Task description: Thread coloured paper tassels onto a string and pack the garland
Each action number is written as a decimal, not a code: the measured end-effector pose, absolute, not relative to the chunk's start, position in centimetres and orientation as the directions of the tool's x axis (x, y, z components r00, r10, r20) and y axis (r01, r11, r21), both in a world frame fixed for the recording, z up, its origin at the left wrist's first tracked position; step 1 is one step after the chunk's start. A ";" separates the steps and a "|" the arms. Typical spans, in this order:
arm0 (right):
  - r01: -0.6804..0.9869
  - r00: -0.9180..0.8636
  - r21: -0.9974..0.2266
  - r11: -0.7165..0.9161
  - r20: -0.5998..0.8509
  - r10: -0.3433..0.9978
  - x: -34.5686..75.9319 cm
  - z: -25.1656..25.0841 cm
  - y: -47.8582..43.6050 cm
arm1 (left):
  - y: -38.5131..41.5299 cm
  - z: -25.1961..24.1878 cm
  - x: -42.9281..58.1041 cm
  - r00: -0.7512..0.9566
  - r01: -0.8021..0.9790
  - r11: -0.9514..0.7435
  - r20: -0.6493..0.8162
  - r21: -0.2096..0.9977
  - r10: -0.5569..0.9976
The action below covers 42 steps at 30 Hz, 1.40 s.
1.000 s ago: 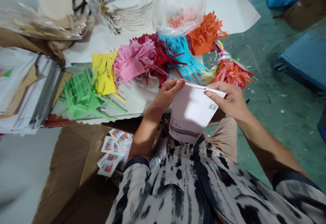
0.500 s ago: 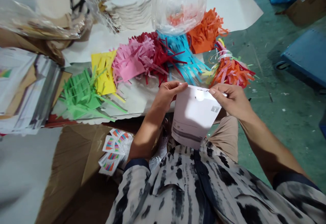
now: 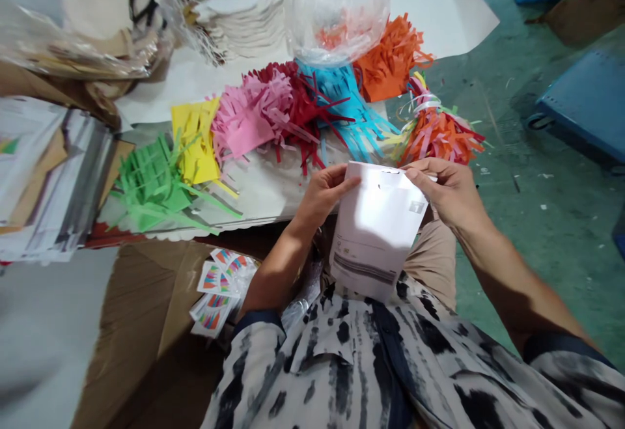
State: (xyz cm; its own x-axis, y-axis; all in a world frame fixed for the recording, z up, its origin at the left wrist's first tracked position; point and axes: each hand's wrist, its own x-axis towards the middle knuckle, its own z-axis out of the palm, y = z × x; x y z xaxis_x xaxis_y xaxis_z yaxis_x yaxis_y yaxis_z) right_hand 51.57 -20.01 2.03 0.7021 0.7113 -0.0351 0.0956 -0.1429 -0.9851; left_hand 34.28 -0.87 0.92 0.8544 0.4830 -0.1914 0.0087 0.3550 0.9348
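Head view, left hand: the left hand (image 3: pixel 326 194) comes up from the lower middle, forearm bare, fingers curled and pinching the upper left corner of the white packet (image 3: pixel 374 230).
Head view, right hand: the right hand (image 3: pixel 446 191) reaches in from the right, thumb and forefinger nipping the packet's upper right corner, other fingers folded behind it.
Packet: held upright in front of the chest, above the patterned shirt (image 3: pixel 390 364), its printed lower edge hanging near the lap.
Beyond the hands: fringed paper in green (image 3: pixel 151 185), yellow (image 3: pixel 195 139), pink (image 3: pixel 249 120), blue (image 3: pixel 346 100) and orange (image 3: pixel 390 58) lies on the table; a clear plastic bag (image 3: pixel 336 6) stands behind it.
Lower left: small rainbow-printed cards (image 3: pixel 219 289) lie on a cardboard box (image 3: pixel 141 325).
Change since a second ago: the packet sits slightly lower and more upright; both pinches remain at the top corners.
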 end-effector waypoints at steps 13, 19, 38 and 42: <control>-0.011 0.626 -0.996 -0.090 -0.078 0.776 50.7 1.6 -21.6 | 0.1 -0.7 34.0 0.793 -0.069 0.398 -0.192 0.915 0.578; 0.136 0.716 -0.989 -0.050 0.063 0.695 49.5 2.2 -21.2 | 0.1 -1.6 34.1 0.772 -0.162 0.339 -0.095 0.927 0.629; 0.474 0.545 -0.878 -0.072 0.228 0.807 49.3 3.5 -24.0 | -2.4 -0.1 32.5 0.791 -0.099 0.183 -0.034 0.978 0.611; 0.472 0.496 -0.871 -0.136 0.135 0.857 49.8 3.7 -24.3 | -3.2 -0.7 32.7 0.828 0.008 0.331 -0.192 0.944 0.527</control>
State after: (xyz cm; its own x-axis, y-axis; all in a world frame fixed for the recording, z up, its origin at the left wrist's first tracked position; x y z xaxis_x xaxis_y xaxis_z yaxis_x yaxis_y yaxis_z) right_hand 49.78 -24.28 3.72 0.4965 0.8575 0.1351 0.4720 -0.1360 -0.8711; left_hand 32.74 -3.21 -0.74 0.8278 0.5271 -0.1920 0.0078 0.3313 0.9435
